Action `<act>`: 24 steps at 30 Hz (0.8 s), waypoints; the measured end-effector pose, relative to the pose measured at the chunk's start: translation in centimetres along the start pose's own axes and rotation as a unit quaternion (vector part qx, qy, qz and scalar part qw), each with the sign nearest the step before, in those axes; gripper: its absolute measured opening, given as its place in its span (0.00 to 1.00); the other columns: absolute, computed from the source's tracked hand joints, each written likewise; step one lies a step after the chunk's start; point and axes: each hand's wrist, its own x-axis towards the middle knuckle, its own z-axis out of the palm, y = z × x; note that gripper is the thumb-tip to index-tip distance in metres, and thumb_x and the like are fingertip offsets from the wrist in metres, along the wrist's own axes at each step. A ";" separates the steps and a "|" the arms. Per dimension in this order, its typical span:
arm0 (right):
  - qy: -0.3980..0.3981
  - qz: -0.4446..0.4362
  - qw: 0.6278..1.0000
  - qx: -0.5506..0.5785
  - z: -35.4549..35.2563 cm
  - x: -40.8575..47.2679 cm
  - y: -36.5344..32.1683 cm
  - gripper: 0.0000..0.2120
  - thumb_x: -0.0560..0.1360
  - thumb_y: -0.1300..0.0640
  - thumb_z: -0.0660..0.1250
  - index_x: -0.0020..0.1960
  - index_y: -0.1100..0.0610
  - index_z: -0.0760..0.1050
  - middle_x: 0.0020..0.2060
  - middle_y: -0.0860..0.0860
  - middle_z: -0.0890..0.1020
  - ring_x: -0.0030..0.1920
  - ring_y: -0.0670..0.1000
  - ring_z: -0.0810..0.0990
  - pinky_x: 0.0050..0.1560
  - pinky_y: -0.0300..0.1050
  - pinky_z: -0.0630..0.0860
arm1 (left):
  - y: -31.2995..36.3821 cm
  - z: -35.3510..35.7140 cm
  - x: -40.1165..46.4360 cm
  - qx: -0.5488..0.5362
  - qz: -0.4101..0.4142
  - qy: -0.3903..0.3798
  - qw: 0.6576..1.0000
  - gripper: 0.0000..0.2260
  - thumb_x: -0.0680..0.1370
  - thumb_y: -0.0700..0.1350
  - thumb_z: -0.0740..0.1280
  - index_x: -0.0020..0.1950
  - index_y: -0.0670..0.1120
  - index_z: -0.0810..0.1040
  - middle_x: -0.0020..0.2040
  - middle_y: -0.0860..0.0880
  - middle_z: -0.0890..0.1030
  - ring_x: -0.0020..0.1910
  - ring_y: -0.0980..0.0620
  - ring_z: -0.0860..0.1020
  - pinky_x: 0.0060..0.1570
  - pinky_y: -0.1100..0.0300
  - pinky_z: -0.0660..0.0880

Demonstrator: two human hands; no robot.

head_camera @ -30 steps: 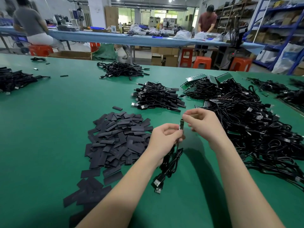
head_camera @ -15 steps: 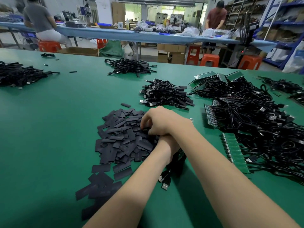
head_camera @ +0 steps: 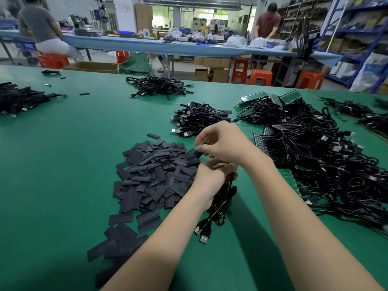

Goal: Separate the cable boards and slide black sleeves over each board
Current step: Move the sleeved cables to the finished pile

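**A:** Head view, then. Where was the right hand?

**B:** I saw my right hand (head_camera: 224, 147) reached across over the near edge of the heap of flat black sleeve pieces (head_camera: 155, 177), fingers curled, the tips pinching one black sleeve (head_camera: 194, 153) at the heap's right side.

**A:** And the left?

**B:** My left hand (head_camera: 212, 177) sat just beneath the right wrist, right of the heap, closed around a coiled black USB cable (head_camera: 220, 203); its silver plugs (head_camera: 202, 235) hung down nearer me. I couldn't see the cable's board, as the hand hid it.

**A:** The rest of the stock?

**B:** Right of the heap, well apart, lay the big tangle of black cables on green board strips (head_camera: 327, 164). Behind the heap sat a smaller bundle of cables (head_camera: 199, 118), all on the green table mat (head_camera: 63, 164).
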 end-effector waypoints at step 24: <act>0.073 0.144 0.861 0.482 0.0 -6.5 8.1 0.17 0.58 0.59 0.81 0.47 0.57 0.86 0.36 0.47 0.84 0.40 0.46 0.84 0.47 0.37 0.80 | 1.1 -0.8 -0.3 -0.118 -0.053 -0.074 0.989 0.06 0.81 0.38 0.65 0.54 0.40 0.81 0.39 0.49 0.83 0.34 0.57 0.79 0.40 0.65 0.78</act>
